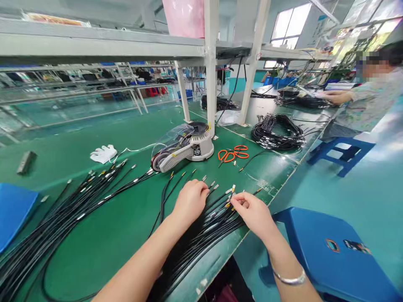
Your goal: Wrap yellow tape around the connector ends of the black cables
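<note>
A bundle of black cables (201, 235) with small metal and yellow-tagged ends lies across the green bench (126, 218) in front of me. My left hand (189, 202) rests knuckles-up on the bundle, fingers curled down onto the cables. My right hand (253, 212) is closed in a pinch on the tagged cable ends (232, 193) at the bundle's tip. A silver bracelet (289, 279) sits on my right wrist.
A second fan of black cables (72, 209) spreads to the left. A grey tape dispenser (185, 147), orange scissors (233, 154), a white glove (103, 153) and a cable coil (277, 132) lie beyond. Blue stools (327, 251) stand at right, where another person (365, 96) works.
</note>
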Demonstrator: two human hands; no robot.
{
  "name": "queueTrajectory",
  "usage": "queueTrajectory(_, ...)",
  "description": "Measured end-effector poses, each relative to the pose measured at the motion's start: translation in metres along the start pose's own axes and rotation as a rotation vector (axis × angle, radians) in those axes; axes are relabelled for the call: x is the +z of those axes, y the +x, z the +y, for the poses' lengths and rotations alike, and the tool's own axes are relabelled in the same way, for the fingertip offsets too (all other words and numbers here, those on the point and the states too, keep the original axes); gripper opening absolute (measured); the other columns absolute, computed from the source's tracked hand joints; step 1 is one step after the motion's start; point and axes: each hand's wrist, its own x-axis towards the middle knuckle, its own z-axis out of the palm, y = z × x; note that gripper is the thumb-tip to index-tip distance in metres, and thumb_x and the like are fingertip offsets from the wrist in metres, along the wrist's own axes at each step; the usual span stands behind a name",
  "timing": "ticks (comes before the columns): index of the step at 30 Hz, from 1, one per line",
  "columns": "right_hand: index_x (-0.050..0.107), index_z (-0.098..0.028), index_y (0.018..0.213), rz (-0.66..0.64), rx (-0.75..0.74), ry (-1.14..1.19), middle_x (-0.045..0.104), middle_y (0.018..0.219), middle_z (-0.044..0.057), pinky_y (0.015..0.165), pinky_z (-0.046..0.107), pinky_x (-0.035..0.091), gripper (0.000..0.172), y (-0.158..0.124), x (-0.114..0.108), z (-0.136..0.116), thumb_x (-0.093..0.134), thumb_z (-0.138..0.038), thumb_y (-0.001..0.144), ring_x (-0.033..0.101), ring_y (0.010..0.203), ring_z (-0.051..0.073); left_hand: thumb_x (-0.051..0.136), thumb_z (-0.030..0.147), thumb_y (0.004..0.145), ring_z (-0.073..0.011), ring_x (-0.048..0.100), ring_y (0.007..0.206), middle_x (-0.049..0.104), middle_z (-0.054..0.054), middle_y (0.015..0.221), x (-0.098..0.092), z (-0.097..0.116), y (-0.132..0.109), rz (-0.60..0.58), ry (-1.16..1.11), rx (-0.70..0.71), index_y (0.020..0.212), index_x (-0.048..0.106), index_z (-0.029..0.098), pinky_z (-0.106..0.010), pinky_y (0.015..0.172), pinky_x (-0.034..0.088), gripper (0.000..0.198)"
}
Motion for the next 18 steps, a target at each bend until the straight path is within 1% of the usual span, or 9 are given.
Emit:
queueTrajectory(2,0.067,-0.023,0.085,0.01,0.009,0.047,0.066,0.075,0.001,0.066,0.03,0.045,0.025,-0.001,-0.009,-0.002,0.054,-0.044,0.083,0.058,0.066,0.017,0.056,0.022,0.09,-0.0216,0.055,0.106,0.064,-0.007,0.099,0.012,0.007,0.007,-0.023,0.015,-0.007,0.091,0.066,0.014,-0.038,0.095,0.043,0.013)
queueTrajectory(5,0.066,-0.022,0.085,0.018,0.008,0.131,0.063,0.069,0.0,0.06,0.027,0.044,0.029,-0.002,-0.021,-0.005,0.053,-0.047,0.084,0.056,0.062,0.016,0.059,0.026,0.089,-0.0222,0.057,0.105,0.064,-0.007,0.103,0.024,0.01,0.019,-0.059,-0.002,-0.041,0.092,0.064,0.013,-0.044,0.094,0.045,0.014)
queueTrajectory(7,0.065,-0.021,0.085,0.025,0.002,0.191,0.061,0.07,0.001,0.06,0.027,0.044,0.03,-0.003,-0.027,-0.006,0.054,-0.049,0.083,0.055,0.064,0.016,0.058,0.03,0.09,-0.0196,0.06,0.098,0.064,-0.006,0.104,0.025,0.004,0.027,-0.094,-0.047,-0.076,0.096,0.063,0.014,-0.042,0.089,0.049,0.018)
queueTrajectory(10,0.066,-0.019,0.087,0.019,-0.01,0.276,0.061,0.073,0.002,0.064,0.028,0.044,0.031,-0.007,-0.032,-0.01,0.056,-0.049,0.082,0.055,0.069,0.016,0.056,0.035,0.092,-0.0157,0.064,0.082,0.066,-0.004,0.094,0.02,-0.01,0.034,-0.159,-0.154,-0.106,0.096,0.063,0.014,-0.035,0.076,0.054,0.023)
queueTrajectory(12,0.066,-0.019,0.088,-0.017,-0.025,0.326,0.062,0.076,0.003,0.064,0.028,0.045,0.032,-0.01,-0.03,-0.013,0.057,-0.049,0.082,0.055,0.07,0.017,0.053,0.036,0.093,-0.0146,0.064,0.075,0.067,-0.002,0.087,0.014,-0.019,0.031,-0.166,-0.218,-0.109,0.094,0.064,0.013,-0.032,0.072,0.053,0.026)
queueTrajectory(14,0.066,-0.019,0.088,-0.053,-0.036,0.357,0.064,0.077,0.003,0.065,0.028,0.046,0.031,-0.012,-0.026,-0.016,0.057,-0.048,0.082,0.055,0.07,0.016,0.051,0.036,0.092,-0.0158,0.065,0.076,0.068,-0.002,0.084,0.01,-0.024,0.022,-0.13,-0.248,-0.105,0.091,0.067,0.015,-0.031,0.072,0.052,0.026)
queueTrajectory(16,0.066,-0.018,0.088,-0.081,-0.041,0.379,0.065,0.078,0.003,0.067,0.029,0.047,0.03,-0.013,-0.019,-0.018,0.058,-0.047,0.083,0.056,0.07,0.016,0.058,0.035,0.086,-0.0191,0.064,0.08,0.069,-0.003,0.083,0.009,-0.025,0.01,-0.07,-0.242,-0.092,0.085,0.071,0.018,-0.031,0.074,0.049,0.021)
queueTrajectory(18,0.066,-0.018,0.087,-0.102,-0.048,0.405,0.065,0.079,0.004,0.07,0.029,0.047,0.029,-0.013,-0.011,-0.019,0.058,-0.045,0.083,0.057,0.072,0.016,0.064,0.027,0.078,-0.023,0.063,0.086,0.068,-0.005,0.082,0.011,-0.023,-0.002,-0.004,-0.223,-0.077,0.076,0.072,0.019,-0.032,0.079,0.047,0.011)
